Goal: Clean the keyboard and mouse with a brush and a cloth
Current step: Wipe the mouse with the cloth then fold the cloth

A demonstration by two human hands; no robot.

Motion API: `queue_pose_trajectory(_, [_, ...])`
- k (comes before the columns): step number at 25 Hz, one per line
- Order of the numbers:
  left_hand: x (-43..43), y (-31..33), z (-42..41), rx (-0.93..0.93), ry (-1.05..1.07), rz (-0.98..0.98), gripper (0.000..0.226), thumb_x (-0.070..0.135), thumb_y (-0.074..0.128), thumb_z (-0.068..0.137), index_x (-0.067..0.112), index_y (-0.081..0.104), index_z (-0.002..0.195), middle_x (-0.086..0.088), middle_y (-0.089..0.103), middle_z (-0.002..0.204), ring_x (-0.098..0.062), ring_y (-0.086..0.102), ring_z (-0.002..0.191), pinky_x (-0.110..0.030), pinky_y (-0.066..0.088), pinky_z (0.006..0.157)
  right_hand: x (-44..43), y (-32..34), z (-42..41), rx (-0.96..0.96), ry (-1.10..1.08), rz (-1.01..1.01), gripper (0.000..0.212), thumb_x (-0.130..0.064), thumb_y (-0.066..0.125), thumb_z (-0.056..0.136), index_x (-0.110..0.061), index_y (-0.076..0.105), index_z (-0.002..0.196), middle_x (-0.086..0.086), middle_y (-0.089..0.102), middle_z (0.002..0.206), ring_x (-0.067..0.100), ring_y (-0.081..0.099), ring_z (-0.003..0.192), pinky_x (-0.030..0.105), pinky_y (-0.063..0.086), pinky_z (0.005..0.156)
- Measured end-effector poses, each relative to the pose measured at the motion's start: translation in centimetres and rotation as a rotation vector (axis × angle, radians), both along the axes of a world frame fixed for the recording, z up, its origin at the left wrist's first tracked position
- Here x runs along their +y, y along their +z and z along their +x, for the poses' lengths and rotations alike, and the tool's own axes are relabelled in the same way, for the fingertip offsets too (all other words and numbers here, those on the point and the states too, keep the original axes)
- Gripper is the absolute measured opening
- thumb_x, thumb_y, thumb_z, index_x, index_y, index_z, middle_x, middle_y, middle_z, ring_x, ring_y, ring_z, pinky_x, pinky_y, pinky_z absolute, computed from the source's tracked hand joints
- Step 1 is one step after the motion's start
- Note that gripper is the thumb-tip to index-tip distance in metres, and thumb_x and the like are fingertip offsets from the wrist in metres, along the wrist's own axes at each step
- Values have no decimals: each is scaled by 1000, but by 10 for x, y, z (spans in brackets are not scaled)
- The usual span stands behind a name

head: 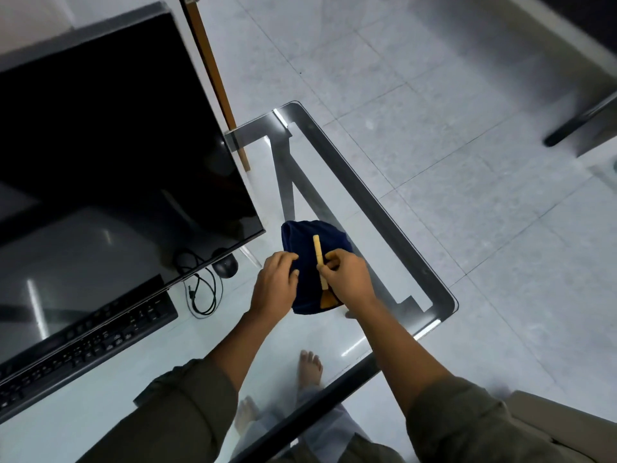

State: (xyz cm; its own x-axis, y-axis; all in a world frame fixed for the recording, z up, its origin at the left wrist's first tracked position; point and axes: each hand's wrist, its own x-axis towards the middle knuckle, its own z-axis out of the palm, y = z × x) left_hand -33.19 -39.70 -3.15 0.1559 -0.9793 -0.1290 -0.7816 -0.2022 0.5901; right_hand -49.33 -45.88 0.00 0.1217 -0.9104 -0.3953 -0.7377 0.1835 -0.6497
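Observation:
A dark blue cloth (307, 243) lies bunched on the glass desk, right of the monitor. On top of it lies a brush (319, 255) with a pale wooden handle; its bristle end peeks out by my right wrist. My right hand (347, 279) pinches the brush handle with thumb and fingers. My left hand (275, 284) rests on the cloth's left side, fingers curled into the fabric. The black mouse (225, 265) sits left of the cloth, half under the monitor's corner. The black keyboard (83, 345) lies at the lower left, partly hidden by the monitor.
A large dark monitor (110, 145) leans over the left of the glass desk (394, 222). A coiled black cable (200, 289) lies between mouse and keyboard. The desk's right edge and corner are close to the cloth. My bare feet show through the glass.

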Motion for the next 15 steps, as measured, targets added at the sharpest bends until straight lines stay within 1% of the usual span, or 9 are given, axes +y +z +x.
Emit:
queue_pose_trajectory(2, [-8,-7,-9,-137,-126,47,47,20,56,99,12,47,144,-8,47,150,-28,40,142,-47,43,111,-10,-8,-7,41,-80,-75,33,-29,66,93,-13,63,122,4,69,109,22,65,102,35,55,86])
queue_pose_trajectory(4, [-14,-16,-13,-282,-202,130,59,30,49,102,13,29,155,-8,27,164,-29,19,153,-49,26,122,-22,-17,-19,80,-160,-80,41,-32,66,93,-13,57,128,7,59,120,25,57,114,40,53,91])
queue_pose_trajectory(5, [-14,-20,-13,-351,-214,166,62,34,43,104,14,21,158,-7,18,166,-29,12,155,-50,20,124,-29,-23,-23,91,-149,-47,41,-33,68,92,-12,58,126,8,60,119,26,57,114,41,53,90])
queue_pose_trajectory(7, [-9,-27,-15,-446,-221,195,63,40,33,105,14,13,159,-8,11,168,-30,7,155,-50,15,123,-43,-34,-30,81,-73,7,27,-32,69,91,-11,67,109,8,68,102,28,65,98,36,51,77])
queue_pose_trajectory(9, [-6,-29,-22,-459,-203,202,64,43,32,104,14,16,159,-9,12,167,-30,8,155,-50,14,123,-60,-38,-31,44,-75,0,19,-29,68,91,-12,70,100,7,71,93,28,67,89,35,50,73])
queue_pose_trajectory(10, [-6,-29,-27,-445,-187,218,65,45,34,104,14,19,158,-9,14,167,-31,10,155,-51,15,123,-66,-36,-31,36,-108,-26,18,-27,66,92,-14,70,103,6,70,98,27,66,93,37,52,77])
queue_pose_trajectory(12, [-7,-28,-38,-432,-164,240,66,48,36,103,13,24,157,-12,20,165,-31,13,154,-50,17,123,-70,-34,-26,53,-137,-142,24,-22,63,94,-16,66,118,6,65,118,26,60,111,45,51,93])
queue_pose_trajectory(14, [-11,-26,-39,-395,-132,224,65,47,40,102,11,28,154,-14,28,162,-31,18,153,-49,21,122,-62,-33,-16,30,-20,-305,33,-21,59,96,-17,60,129,5,58,134,25,51,124,47,46,103])
queue_pose_trajectory(15, [-13,-27,-36,-369,-113,186,63,44,42,102,11,29,154,-14,30,161,-31,20,153,-49,23,122,-53,-34,-10,16,78,-364,38,-26,56,98,-18,57,134,4,54,141,24,47,130,45,43,107])
